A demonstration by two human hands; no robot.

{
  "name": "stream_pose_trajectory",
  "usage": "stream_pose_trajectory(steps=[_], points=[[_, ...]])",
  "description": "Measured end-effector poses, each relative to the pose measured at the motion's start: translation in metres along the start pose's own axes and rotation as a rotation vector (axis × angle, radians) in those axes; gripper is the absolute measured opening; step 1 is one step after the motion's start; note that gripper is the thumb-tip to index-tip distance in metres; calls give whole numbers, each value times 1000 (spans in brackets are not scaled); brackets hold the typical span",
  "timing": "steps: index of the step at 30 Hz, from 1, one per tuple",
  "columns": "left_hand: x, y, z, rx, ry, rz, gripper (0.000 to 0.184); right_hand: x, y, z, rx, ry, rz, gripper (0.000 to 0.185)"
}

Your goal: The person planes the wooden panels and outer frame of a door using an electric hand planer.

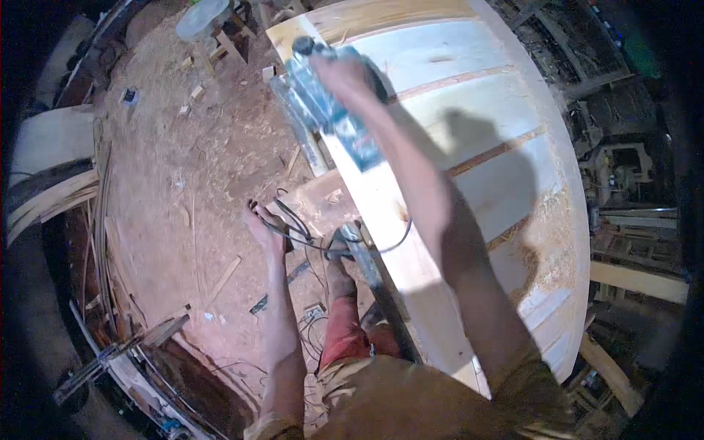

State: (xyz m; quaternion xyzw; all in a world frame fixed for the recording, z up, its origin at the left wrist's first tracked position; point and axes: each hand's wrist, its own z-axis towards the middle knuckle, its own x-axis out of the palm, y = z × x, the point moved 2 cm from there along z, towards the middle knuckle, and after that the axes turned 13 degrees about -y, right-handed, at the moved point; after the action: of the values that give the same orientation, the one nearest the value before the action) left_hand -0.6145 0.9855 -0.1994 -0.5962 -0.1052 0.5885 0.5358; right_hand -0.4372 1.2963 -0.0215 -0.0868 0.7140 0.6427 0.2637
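Observation:
A teal power tool (330,103), blurred, rests on the far end of a long pale wooden board (396,220). My right hand (341,73) is wrapped round its top handle. Lower and to the left, my left hand (265,226) holds a black cable (297,229) away from the board. That cable loops across to the board's left edge and over its top. Beside the board on the right lies a wide curved wooden panel (469,103) with several crosswise strips and shavings on it.
Wood shavings and offcuts lie on the dirt floor (161,169). A round-topped stool (204,18) stands at the upper left. Bent wooden strips (59,198) are stacked at the left. My foot (339,279) is beside the board, near cables and a socket block (314,312).

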Motion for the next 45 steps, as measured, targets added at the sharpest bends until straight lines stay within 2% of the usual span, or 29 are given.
stream_pose_trajectory(steps=[1, 2, 3, 5, 8, 9, 11, 12, 14, 19, 23, 24, 26, 28, 30, 31, 33, 34, 35, 36, 40, 42, 43, 45], points=[[2, 5, 0, 20, -36, -28, 40, 15, 14, 15, 43, 57, 45, 56], [8, 5, 4, 43, -79, -68, 40, 9, 51, 26, 100, 207, 66, 54], [4, 2, 6, 17, 0, 25, 42, 44, 44, 57, 95, 206, 62, 54], [4, -1, 10, 21, -20, 33, 43, 107, 50, 109, 102, 203, 174, 60], [-2, -19, 10, -26, 24, 30, 46, 100, 66, 106, -17, 246, -19, 64], [0, -6, 7, -34, 41, -40, 45, 129, 43, 103, -105, 78, 138, 66], [13, 14, 12, 22, 118, -146, 45, 52, 25, 47, -97, 69, 79, 60], [10, 10, 15, 99, 151, -117, 44, 21, -7, 7, -89, 60, 60, 58], [5, -6, 21, 300, 234, -74, 43, -47, -52, -73, -78, 23, 22, 53], [-4, -68, -5, 837, 449, -128, 40, -152, -142, -232, -49, -59, 100, 50], [-45, -101, -63, 1164, 727, -242, 39, -255, -220, -358, -115, -340, 102, 54], [-59, -108, -81, 1237, 805, -271, 38, -295, -230, -402, -36, -386, 104, 56], [-91, -117, -127, 1374, 979, -360, 38, -408, -213, -524, 444, -287, 180, 52], [-128, -127, -189, 1475, 1220, -467, 38, -473, -215, -633, 527, -464, -112, 53], [-166, -145, -266, 1522, 1480, -488, 43, -511, -221, -733, 843, -491, -276, 58], [-184, -154, -307, 1534, 1624, -481, 48, -525, -208, -782, 948, -642, -273, 59], [-197, -150, -389, 1994, 1535, -573, 49, -543, -204, -882, 1155, -876, -231, 60], [-223, -160, -436, 1760, 1814, -597, 48, -543, -207, -927, 1266, -957, -199, 60], [-250, -172, -480, 1953, 1734, -612, 49, -545, -195, -965, 1247, -1183, -75, 61], [-272, -177, -526, 1979, 1772, -650, 51, -549, -176, -1000, 1212, -1400, 54, 61], [-341, -185, -703, 2155, 1799, -780, 59, -565, -124, -1102, 1719, -1588, 89, 58], [-386, -198, -786, 2203, 1739, -835, 61, -535, -148, -1180, 1470, -1672, -120, 59], [-409, -201, -825, 2237, 1688, -826, 62, -514, -160, -1219, 1633, -1702, -101, 60], [-434, -192, -904, 2251, 1660, -804, 64, -523, -163, -1258, 1806, -1701, -103, 60]])
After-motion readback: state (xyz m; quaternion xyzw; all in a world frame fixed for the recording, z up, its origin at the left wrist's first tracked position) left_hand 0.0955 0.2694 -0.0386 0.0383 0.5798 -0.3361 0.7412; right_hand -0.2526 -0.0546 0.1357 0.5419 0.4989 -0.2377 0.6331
